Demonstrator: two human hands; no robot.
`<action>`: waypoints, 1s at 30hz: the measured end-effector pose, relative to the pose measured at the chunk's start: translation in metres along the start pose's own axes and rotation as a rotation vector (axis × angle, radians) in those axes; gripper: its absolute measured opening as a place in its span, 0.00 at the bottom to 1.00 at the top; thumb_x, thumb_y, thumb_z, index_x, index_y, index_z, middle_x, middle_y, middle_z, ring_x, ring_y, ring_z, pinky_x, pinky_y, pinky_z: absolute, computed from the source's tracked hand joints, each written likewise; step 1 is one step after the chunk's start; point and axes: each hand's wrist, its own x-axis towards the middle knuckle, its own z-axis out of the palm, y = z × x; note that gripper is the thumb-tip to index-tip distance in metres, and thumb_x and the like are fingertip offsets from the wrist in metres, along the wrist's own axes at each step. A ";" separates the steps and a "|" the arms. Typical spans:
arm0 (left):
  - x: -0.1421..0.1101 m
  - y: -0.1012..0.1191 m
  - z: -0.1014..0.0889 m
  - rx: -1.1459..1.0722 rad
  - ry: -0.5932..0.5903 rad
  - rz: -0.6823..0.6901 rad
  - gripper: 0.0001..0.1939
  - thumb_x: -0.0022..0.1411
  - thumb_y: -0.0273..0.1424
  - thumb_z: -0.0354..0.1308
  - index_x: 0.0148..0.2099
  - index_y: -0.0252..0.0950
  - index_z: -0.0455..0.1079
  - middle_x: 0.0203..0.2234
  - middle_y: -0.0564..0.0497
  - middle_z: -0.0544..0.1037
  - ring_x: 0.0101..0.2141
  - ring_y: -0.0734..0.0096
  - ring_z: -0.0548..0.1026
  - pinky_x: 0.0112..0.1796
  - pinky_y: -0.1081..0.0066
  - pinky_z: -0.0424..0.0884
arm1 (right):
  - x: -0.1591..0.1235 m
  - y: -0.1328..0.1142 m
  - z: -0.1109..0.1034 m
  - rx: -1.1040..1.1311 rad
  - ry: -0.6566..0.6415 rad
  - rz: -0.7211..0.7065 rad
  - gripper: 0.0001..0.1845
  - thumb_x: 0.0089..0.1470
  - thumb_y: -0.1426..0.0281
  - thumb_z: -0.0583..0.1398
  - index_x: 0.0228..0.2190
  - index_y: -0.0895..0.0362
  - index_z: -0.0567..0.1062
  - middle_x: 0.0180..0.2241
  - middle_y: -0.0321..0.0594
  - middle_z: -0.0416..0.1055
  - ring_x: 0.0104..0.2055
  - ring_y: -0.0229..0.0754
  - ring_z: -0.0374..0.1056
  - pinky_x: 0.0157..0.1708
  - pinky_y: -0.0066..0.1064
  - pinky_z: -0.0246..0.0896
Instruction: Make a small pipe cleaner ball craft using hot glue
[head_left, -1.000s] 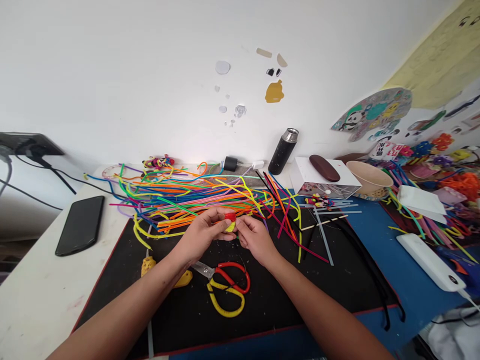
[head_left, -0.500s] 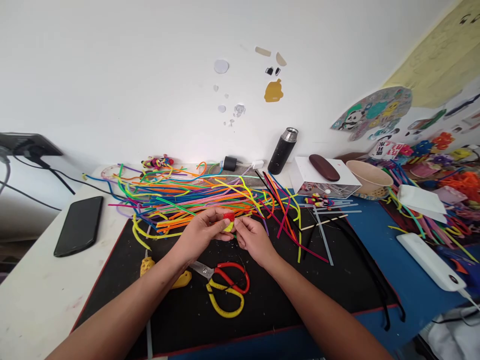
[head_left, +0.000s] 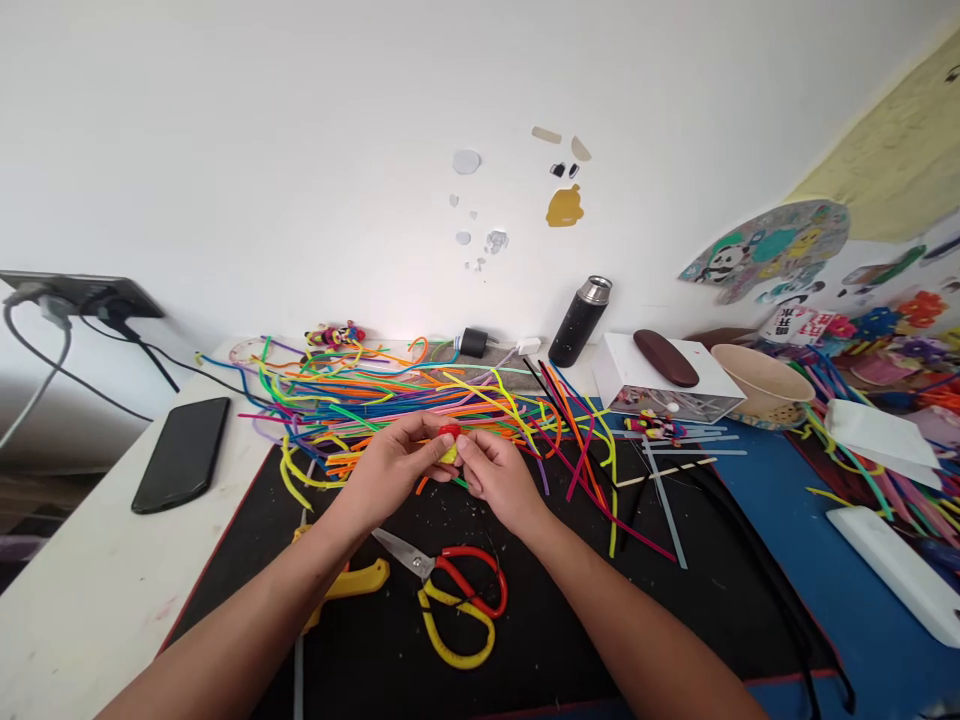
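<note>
Between my two hands is a small red and yellow piece (head_left: pixel 449 432), apparently of pipe cleaner, mostly covered by the fingers. My left hand (head_left: pixel 401 462) pinches it from the left with thumb and fingers. From the right, the closed thumb and fingers of my right hand (head_left: pixel 496 475) press against its edge. Below the hands, scissors (head_left: pixel 424 568) with one red and one yellow handle lie with blades pointing up-left. A yellow glue gun (head_left: pixel 356 580) sits partly under my left forearm. Just behind the hands spreads a heap of colourful pipe cleaners (head_left: pixel 390 385).
A black mat (head_left: pixel 555 620) covers the table's middle. Phone (head_left: pixel 182 455) at left; black thermos (head_left: pixel 580 322), white box (head_left: pixel 679 375) and beige bowl (head_left: pixel 761 385) behind right. Glue sticks (head_left: pixel 665 510) lie right. A white power bank (head_left: pixel 896 570) is at far right.
The camera view has shifted, so the whole scene sits slightly lower and farther right. Both hands stay together at the red and yellow piece, with only small finger movement.
</note>
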 end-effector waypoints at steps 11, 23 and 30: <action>0.005 -0.007 0.001 -0.073 0.023 -0.049 0.24 0.57 0.49 0.74 0.45 0.36 0.79 0.34 0.49 0.85 0.30 0.66 0.83 0.36 0.67 0.84 | 0.007 0.007 -0.006 0.081 -0.051 -0.010 0.30 0.54 0.41 0.67 0.26 0.53 0.69 0.14 0.24 0.54 0.16 0.31 0.47 0.17 0.27 0.40; 0.001 -0.002 0.000 -0.021 -0.038 -0.077 0.25 0.56 0.47 0.75 0.50 0.37 0.83 0.36 0.46 0.87 0.32 0.62 0.85 0.38 0.64 0.84 | 0.000 0.003 -0.024 0.039 -0.115 -0.073 0.28 0.58 0.43 0.65 0.27 0.54 0.71 0.15 0.25 0.55 0.16 0.32 0.48 0.17 0.28 0.42; -0.007 0.008 0.005 0.095 -0.040 0.021 0.26 0.56 0.51 0.74 0.46 0.36 0.80 0.30 0.48 0.86 0.31 0.62 0.85 0.33 0.68 0.82 | -0.002 0.001 -0.023 0.092 -0.151 -0.060 0.27 0.57 0.46 0.67 0.26 0.54 0.69 0.15 0.25 0.56 0.16 0.31 0.47 0.17 0.26 0.41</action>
